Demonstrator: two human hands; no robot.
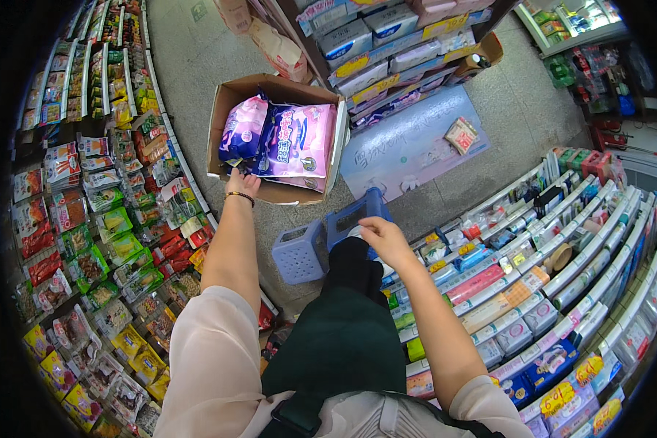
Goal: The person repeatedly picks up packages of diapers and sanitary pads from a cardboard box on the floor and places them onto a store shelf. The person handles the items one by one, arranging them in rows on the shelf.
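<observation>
My left hand [243,185] reaches to the near left edge of an open cardboard box [213,137], its fingers at the lower corner of a purple plastic pack [245,128]. Whether the fingers grip that pack cannot be told. Beside it in the box lies a larger pink and purple pack [301,139] with printed writing. My right hand [383,238] hangs above my knee with its fingers loosely curled, near a blue plastic stool [353,219]; whether it holds anything is unclear. A second, lighter blue plastic stool [300,253] stands just to the left.
Shelves of packaged snacks [109,224] line the left side. Shelves of boxed and wrapped goods [503,295] run along the right. Beyond the box stands a shelf unit of tissue packs [391,55]. A floor mat [416,145] bears a small pack [461,135].
</observation>
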